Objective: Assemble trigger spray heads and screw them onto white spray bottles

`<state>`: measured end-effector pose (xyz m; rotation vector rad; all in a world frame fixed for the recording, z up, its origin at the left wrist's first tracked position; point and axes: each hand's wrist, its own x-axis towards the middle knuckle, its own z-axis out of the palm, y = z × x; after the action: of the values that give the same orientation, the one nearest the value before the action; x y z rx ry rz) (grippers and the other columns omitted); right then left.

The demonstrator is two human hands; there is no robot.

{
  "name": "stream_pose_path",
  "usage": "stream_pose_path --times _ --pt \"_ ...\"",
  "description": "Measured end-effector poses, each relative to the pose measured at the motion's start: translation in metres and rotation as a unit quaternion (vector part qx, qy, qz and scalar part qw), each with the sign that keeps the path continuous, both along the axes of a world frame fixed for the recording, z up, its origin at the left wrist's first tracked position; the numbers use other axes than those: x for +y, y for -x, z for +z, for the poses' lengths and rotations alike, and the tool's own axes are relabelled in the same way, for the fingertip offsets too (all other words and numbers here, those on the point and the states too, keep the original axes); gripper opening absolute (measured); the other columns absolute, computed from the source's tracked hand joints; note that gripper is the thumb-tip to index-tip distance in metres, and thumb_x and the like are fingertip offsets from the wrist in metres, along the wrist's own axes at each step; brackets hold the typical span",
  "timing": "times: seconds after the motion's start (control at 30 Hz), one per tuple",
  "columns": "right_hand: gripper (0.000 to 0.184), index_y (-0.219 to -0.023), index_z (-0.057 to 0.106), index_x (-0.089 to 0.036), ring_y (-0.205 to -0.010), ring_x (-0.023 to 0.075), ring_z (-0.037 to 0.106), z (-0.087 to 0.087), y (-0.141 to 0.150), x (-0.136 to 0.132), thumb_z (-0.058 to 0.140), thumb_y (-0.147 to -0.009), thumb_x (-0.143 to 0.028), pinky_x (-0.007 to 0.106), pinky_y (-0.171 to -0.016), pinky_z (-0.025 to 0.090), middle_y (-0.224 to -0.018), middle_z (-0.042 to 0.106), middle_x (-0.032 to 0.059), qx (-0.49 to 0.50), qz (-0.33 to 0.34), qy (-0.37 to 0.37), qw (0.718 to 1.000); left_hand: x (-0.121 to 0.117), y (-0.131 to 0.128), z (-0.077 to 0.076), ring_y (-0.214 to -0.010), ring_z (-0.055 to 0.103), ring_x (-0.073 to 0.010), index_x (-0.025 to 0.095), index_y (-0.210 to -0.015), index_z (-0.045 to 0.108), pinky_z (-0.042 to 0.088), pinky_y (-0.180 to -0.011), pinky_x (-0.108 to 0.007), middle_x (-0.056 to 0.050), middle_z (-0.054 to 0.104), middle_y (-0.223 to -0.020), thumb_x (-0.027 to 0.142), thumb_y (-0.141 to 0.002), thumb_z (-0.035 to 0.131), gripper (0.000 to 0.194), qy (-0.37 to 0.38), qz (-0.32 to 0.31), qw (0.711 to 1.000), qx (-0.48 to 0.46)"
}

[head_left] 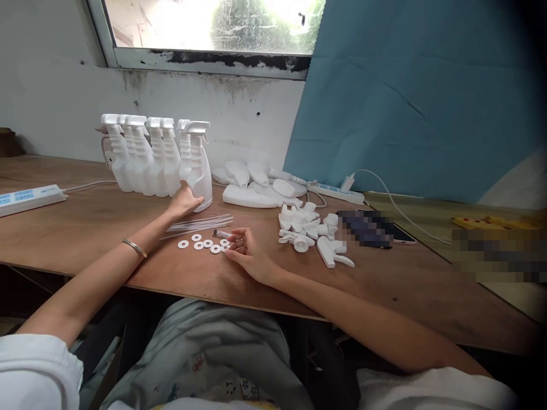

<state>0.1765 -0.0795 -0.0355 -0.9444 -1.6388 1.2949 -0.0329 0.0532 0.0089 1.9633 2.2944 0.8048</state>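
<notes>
My left hand [187, 200] is wrapped around the lower body of a white spray bottle [203, 181], the rightmost in an upright row. Its other fingers are hidden behind the bottle. My right hand [252, 257] hovers low over the table, fingers loosely curled and thumb apart from them. Flat white ring washers [215, 249] lie at its fingertips, several of them in a loose group. A small clear tube-like part [222, 233] lies just beyond, close to the index finger. Thin white tubes [200, 224] are spread between the washers and the bottle.
More spray bottles [137, 162] with trigger heads stand to the left. White bottles [252, 196] lie piled at the back. Loose trigger heads [305, 225] are heaped right of centre, beside phones [370, 228]. Power strips [32, 198] with cables sit at left and back right.
</notes>
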Motion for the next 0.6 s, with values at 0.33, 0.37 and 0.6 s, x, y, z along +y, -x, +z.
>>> stream_pose_path --times 0.33,0.37,0.6 --pt "0.035 -0.098 0.036 -0.021 -0.074 0.0087 0.05 -0.001 0.0 0.0 0.06 -0.072 -0.023 0.03 -0.074 0.045 -0.099 0.047 0.0019 -0.017 0.004 -0.016 1.0 0.016 0.005 -0.015 -0.102 0.057 -0.0309 0.012 -0.109 0.057 0.045 -0.08 -0.033 -0.016 0.062 -0.11 0.049 -0.069 0.056 0.054 0.074 -0.036 0.996 -0.03" --pt "0.035 -0.097 0.036 -0.021 -0.073 0.0086 0.05 -0.001 0.0 0.0 0.06 -0.072 -0.023 0.03 -0.074 0.045 -0.1 0.047 0.002 -0.019 0.004 -0.019 1.0 0.019 0.004 -0.016 -0.104 0.056 -0.0312 0.012 -0.11 0.057 0.045 -0.081 -0.033 -0.017 0.061 -0.112 0.05 -0.069 0.055 0.056 0.073 -0.035 0.996 -0.027" --pt "0.033 -0.097 0.038 -0.02 -0.072 0.0084 0.05 0.0 -0.001 -0.001 0.059 -0.073 -0.022 0.029 -0.072 0.045 -0.101 0.048 0.0027 -0.03 0.008 -0.023 0.999 0.048 -0.006 -0.023 -0.105 0.054 -0.0358 0.007 -0.105 0.06 0.045 -0.081 -0.037 -0.023 0.058 -0.113 0.054 -0.074 0.049 0.057 0.089 0.005 0.996 -0.017"
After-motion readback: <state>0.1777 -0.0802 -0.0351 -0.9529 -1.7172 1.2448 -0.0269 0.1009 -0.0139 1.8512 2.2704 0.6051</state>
